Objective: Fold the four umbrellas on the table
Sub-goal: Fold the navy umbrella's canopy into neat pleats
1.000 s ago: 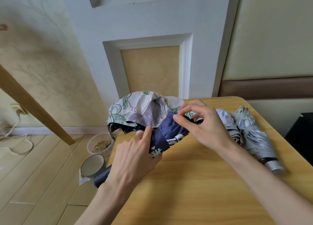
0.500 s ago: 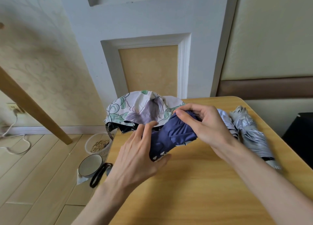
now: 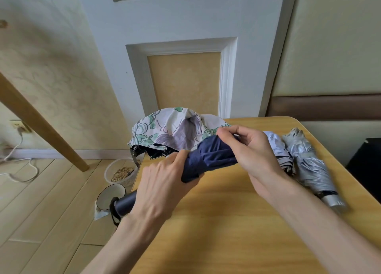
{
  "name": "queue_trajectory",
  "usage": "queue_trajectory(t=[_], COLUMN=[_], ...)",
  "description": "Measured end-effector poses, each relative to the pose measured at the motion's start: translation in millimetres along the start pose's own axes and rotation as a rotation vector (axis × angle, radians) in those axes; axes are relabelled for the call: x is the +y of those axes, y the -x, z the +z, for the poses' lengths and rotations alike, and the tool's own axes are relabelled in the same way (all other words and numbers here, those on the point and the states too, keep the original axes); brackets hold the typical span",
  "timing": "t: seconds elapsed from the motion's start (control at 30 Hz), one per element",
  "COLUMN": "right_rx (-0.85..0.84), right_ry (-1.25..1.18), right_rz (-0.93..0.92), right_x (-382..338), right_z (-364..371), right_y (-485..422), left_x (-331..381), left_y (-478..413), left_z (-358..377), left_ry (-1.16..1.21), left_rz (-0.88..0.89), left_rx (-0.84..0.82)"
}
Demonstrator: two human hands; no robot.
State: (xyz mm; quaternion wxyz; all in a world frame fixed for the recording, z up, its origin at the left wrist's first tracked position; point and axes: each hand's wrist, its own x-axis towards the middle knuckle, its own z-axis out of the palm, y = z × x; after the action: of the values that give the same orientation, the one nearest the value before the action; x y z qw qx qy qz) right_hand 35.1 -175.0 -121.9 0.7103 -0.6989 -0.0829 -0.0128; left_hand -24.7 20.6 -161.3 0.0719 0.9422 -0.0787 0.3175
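A: Where is the navy umbrella [image 3: 212, 159] right now?

B: Lifted just above the desk [image 3: 226, 232] near its left edge, lying slantwise. Its dark handle [image 3: 126, 204] pokes out past that edge, over the floor.

A: Why hold it up rather than roll it flat?

B: My guess is that the cloth has to be wound round the shaft, and that wants room to turn. The left hand [image 3: 162, 189] wraps the bundle at the handle end, fingers curled under and thumb laid along the top, so it serves as the clamp. The right hand [image 3: 253, 149] works the far end, wrist bent, with fingertips and thumb pinching a fold of cloth against the roll.

A: So both are closed on the same thing?

B: Yes, one gripping and one pinching. The forearms come in from the near edge and converge on it.

A: And the others?

B: The silver umbrella [image 3: 309, 166] lies rolled along the right edge. The pale umbrella [image 3: 277, 149] lies just beside it, partly hidden by the right wrist. Both look done. The floral umbrella [image 3: 171, 129] sits loose at the far left corner, its canopy spilling over the edge, likely parked there until its turn.
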Motion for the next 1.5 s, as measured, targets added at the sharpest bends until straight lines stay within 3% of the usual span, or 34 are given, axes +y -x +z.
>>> queue_trajectory(t=[0.13, 0.23, 0.33, 0.47, 0.57, 0.67, 0.77, 0.97, 1.1, 1.13, 1.3, 1.4, 1.5], right_rx=[-0.188, -0.313, -0.257, -0.188, -0.203, -0.222, -0.214, -0.107, 0.153, 0.153, -0.389, -0.474, -0.481], right_ry=[-0.025, 0.117, 0.205, 0.05, -0.066, -0.133, -0.056, 0.287, 0.222, 0.196, 0.269, 0.486, 0.537], right_rz=[0.0, -0.05, -0.113, -0.091, -0.094, -0.102, -0.11, -0.239, -0.174, -0.166, -0.157, -0.249, -0.292], right_x=[-11.3, -15.3, -9.7, -5.9, -2.9, 1.2, 4.4, 5.6, -4.1, -11.2, -28.0, -17.3, -9.1], right_z=[-8.3, -14.0, -14.6, -15.9, -20.7, -21.5, -19.3, -23.1, -27.6, -36.2, -61.5, -57.9, -53.7], right_y=[-0.5, 0.3, -0.7, -2.0, -4.4, -4.1, -3.9, -11.8, -16.1, -17.3, -12.9, -15.3, -17.1], left_x=[-3.5, -1.9, 0.7, 6.0, 6.5, -3.8, -6.5, -4.2, 0.6, 2.9, 4.8, -1.7, -4.2], left_y=[4.0, 5.2, 5.4, 5.6, 4.0, -2.5, -4.7, 6.2, 13.5, 16.1, 11.6, 7.0, 6.2], left_z=[-2.0, -1.5, -0.6, 4.0, -0.7, -7.6, -8.5, 9.7, 16.3, 16.7, 14.4, 13.4, 14.1], left_ry=[-0.022, -0.046, -0.09, -0.115, 0.175, 0.609, 0.75, 0.249, 0.063, 0.054, 0.052, 0.049, 0.083], left_rz=[-0.057, -0.083, -0.072, -0.026, -0.125, -0.292, -0.312, -0.109, 0.128, 0.14, -0.005, -0.06, -0.153], left_rx=[0.046, 0.041, 0.072, 0.128, -0.007, -0.313, -0.442, -0.195, -0.139, -0.14, -0.177, -0.183, -0.206])
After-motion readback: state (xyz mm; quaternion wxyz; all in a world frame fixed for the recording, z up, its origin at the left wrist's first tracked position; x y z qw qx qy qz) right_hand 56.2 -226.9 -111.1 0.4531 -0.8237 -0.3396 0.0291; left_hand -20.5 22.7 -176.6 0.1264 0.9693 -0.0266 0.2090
